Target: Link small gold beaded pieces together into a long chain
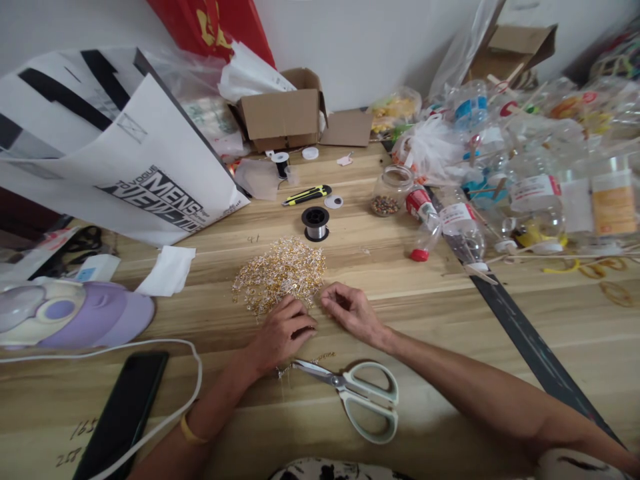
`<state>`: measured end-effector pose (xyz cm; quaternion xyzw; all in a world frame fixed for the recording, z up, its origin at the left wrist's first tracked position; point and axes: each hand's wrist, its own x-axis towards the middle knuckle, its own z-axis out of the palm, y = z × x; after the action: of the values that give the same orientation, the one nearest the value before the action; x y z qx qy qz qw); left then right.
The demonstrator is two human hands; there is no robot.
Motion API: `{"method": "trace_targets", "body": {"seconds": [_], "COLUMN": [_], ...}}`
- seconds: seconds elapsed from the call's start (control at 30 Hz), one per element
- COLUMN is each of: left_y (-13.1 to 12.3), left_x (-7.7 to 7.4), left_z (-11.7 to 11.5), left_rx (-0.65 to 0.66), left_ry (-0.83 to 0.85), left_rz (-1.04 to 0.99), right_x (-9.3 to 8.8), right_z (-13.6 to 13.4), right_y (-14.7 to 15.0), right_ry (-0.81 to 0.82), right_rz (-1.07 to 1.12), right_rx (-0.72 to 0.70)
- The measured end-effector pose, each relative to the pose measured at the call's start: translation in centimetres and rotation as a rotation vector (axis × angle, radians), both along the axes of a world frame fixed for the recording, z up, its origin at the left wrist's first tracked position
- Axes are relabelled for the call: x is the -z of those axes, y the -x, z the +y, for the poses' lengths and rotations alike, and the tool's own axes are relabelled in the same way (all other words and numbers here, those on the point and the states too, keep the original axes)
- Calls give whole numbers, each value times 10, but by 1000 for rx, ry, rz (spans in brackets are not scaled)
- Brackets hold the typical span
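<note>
A loose pile of small gold and clear beads [281, 270] lies on the wooden table. My left hand [284, 332] rests at the pile's near edge, fingers curled down and thumb close to them; anything between them is too small to make out. Just to the right, my right hand [356, 312] has its thumb and fingertips pinched together beside the beads, and what they grip cannot be seen. Scissors with pale handles [371, 399] lie nearer to me, blades pointing left. By their tips is a short beaded strand [323, 358], partly covered by the left hand and blades.
Beyond the beads stand a wire spool [316, 225], a yellow-black utility knife [307, 195] and a bead jar [387, 197]. Plastic bottles [535, 193] crowd the right. A white paper bag [150, 160], purple device [105, 310], dark phone [125, 413] and cable [197, 373] are left.
</note>
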<state>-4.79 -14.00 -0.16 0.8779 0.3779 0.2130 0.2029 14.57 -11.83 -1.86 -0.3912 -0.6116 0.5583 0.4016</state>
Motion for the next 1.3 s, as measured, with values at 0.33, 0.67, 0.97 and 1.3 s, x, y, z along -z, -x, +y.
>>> {"method": "trace_targets", "body": {"seconds": [0.33,0.67,0.97,1.3], "left_y": [13,4,-1,2], "left_x": [-10,-3,1,5], "left_z": [6,1,-1,1], "left_rx": [14,19,-9,-14], "left_ry": [64,-41,-71,-74], "left_rz": [54,71,45,10], "right_x": [4,4,4,2], "right_z": [0,0,0,-10], "right_y": [0,0,-2,-3], "right_ry": [4,-26,-86,-632], "right_rz": [15,3,-51,-378], "right_rx": [-6,-14,-26,-92]}}
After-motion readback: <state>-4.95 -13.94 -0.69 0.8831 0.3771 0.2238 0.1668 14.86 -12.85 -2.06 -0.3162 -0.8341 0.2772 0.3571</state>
